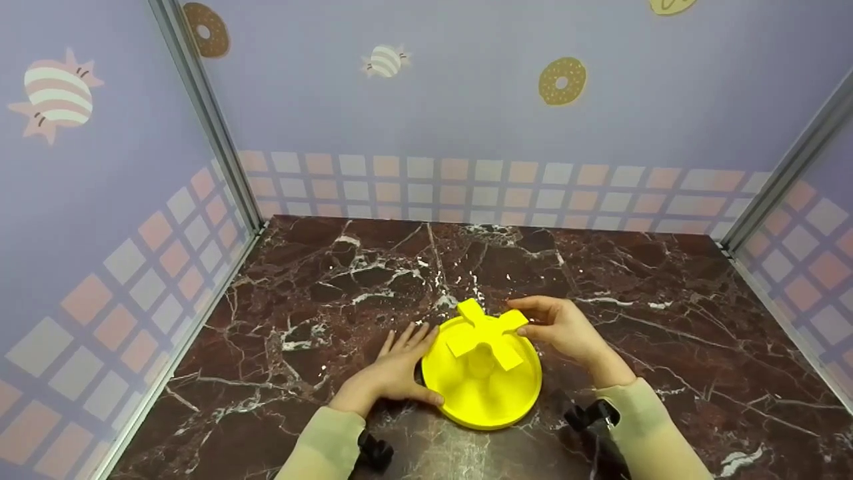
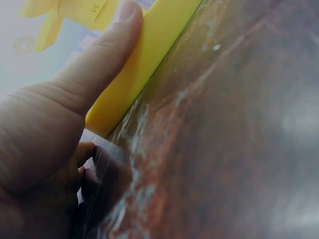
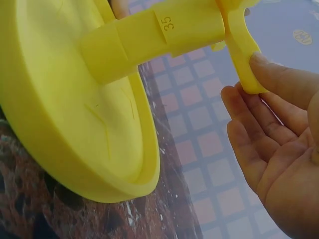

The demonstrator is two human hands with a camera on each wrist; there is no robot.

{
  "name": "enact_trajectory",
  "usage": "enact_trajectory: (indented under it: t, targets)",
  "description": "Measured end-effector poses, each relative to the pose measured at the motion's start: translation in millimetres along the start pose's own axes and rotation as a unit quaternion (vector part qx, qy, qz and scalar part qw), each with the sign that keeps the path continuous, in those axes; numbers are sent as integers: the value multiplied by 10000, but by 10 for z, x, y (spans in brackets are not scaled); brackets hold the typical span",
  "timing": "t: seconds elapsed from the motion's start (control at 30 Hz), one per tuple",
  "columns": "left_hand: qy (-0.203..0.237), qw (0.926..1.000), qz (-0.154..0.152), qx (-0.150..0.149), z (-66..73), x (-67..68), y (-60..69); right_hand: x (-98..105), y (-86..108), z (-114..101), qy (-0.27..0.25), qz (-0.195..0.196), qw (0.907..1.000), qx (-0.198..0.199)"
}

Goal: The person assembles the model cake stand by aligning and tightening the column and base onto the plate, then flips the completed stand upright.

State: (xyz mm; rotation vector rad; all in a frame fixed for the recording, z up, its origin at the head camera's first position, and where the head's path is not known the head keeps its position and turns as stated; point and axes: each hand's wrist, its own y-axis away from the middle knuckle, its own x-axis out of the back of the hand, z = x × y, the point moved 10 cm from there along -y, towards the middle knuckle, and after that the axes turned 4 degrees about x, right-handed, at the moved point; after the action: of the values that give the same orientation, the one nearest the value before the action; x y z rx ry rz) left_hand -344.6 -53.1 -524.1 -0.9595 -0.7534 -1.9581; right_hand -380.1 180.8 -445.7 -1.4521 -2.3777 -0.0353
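Note:
A round yellow dish [image 1: 490, 400] with a raised rim stands on the table. From its middle rises a yellow post [image 3: 149, 42] with the number 35 on it. On top of the post sits a yellow cross-shaped piece [image 1: 490, 335] with flat arms, somewhat tilted in the head view. My left hand [image 1: 400, 370] is spread against the left side of the dish, its thumb lying along the rim. My right hand [image 1: 563, 328] pinches the tip of one arm of the cross between thumb and fingers. Whether cross and post are joined is unclear.
The dark marbled table [image 1: 300, 320] has small white specks [image 1: 476, 287] scattered behind the dish. Panels with tile and sweets patterns [image 1: 433, 100] close off the back and both sides. A black wrist mount [image 1: 590, 415] shows at the right sleeve.

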Motion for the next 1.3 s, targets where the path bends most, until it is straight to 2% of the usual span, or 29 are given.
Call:
enact_trajectory:
  t: [0.17, 0.4, 0.6, 0.87, 1.3]
  targets:
    - [19, 10000, -2, 4, 6, 10, 12, 6, 30, 3, 243, -67, 9997, 61]
    - [82, 10000, 20, 42, 9, 23, 11, -27, 80, -45, 271, -180, 9992, 215]
    - [63, 10000, 11, 42, 8, 19, 16, -61, 127, -52, 418, -233, 9987, 185]
    - [45, 10000, -24, 44, 1, 8, 2, -125, 180, -73, 300, -414, 9986, 165]
    - [-5, 10000, 5, 35, -4, 7, -7, -209, 315, -194, 210, -810, 9947, 590]
